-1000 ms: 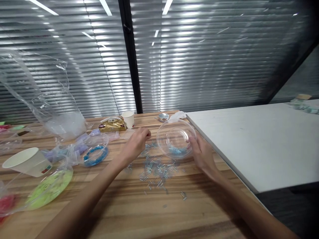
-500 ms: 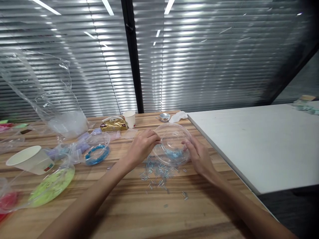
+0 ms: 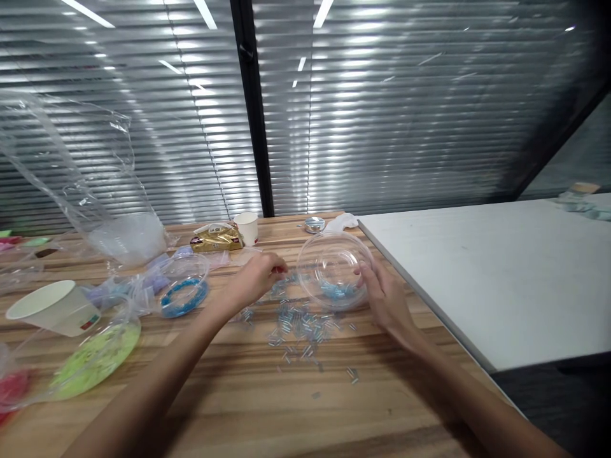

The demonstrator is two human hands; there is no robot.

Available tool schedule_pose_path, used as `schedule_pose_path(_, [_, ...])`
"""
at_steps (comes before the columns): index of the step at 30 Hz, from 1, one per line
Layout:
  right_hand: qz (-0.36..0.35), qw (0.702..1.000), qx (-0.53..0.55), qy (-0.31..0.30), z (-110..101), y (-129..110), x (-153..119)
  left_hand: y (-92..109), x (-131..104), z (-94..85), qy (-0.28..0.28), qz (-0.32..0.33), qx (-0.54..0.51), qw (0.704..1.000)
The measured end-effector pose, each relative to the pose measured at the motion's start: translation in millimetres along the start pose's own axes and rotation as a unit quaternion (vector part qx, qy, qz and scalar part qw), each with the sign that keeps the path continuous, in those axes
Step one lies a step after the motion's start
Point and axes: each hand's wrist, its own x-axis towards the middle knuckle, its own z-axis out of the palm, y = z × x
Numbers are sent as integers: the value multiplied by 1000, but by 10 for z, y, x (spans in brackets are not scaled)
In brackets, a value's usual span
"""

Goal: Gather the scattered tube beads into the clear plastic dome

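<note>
A big cup (image 3: pixel 52 306) is sitting on the left, and yellow-green bits (image 3: pixel 98 361) are lying near it. A blue ring (image 3: pixel 184 299) is lying farther right, then a gold pack (image 3: pixel 216 240) is sitting beside a small cup (image 3: pixel 248 230). The left hand (image 3: pixel 255 277) is hanging over the table (image 3: pixel 267 407), its fingers curling close together; I cannot tell if they are holding a bit. Loose shiny bits (image 3: pixel 301 323) are lying between the hands, below the clear bowl (image 3: pixel 329 245). The right hand (image 3: pixel 387 299) is pinching the bowl's right side, and the bowl is tipping, with blue bits (image 3: pixel 338 291) resting low inside.
</note>
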Motion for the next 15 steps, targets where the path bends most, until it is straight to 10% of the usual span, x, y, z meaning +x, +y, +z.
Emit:
schedule_pose_path(6, [-4, 1000, -4, -7, 8, 4, -6, -380, -55, 175, -97, -33, 75, 992])
schedule_pose_path(15, [-5, 1000, 4, -6, -6, -11, -3, -378, -26, 171, -122, -25, 52, 991])
